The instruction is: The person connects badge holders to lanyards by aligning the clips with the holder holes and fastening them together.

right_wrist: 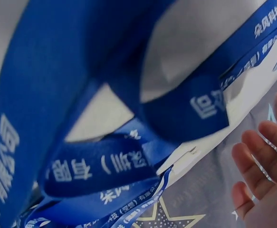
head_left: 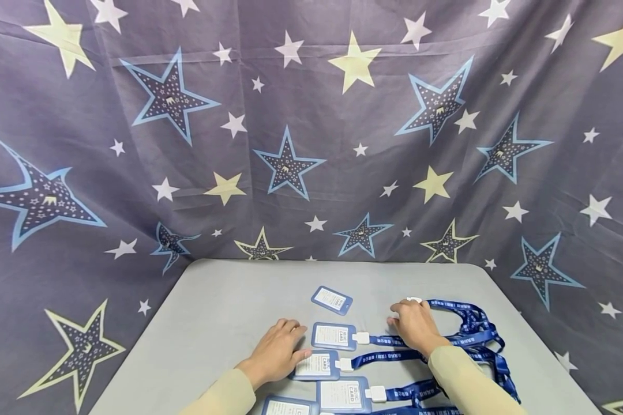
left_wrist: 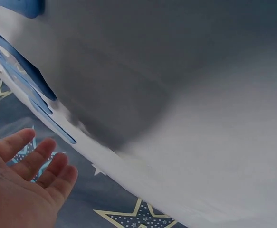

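My left hand (head_left: 277, 351) is over the left ends of the blue ID card holders, its thumb overlapping one card holder (head_left: 322, 369) in the head view. In the left wrist view its fingers (left_wrist: 36, 161) are spread and hold nothing. Farther back lies a card holder (head_left: 324, 295) with no lanyard on it. Another card holder (head_left: 334, 336) joins a blue lanyard (head_left: 384, 340) through a white clip (head_left: 361, 338). My right hand (head_left: 417, 325) hovers over the lanyards, beside a white clip (head_left: 414, 299); its loosely bent fingers (right_wrist: 266, 152) grip nothing in the right wrist view.
More card holders, including a front one (head_left: 344, 395), lie in a column toward the near edge. A heap of blue lanyards (head_left: 480, 334) covers the right side of the pale table (head_left: 213, 311). Behind the table hangs a star-patterned cloth (head_left: 301, 104).
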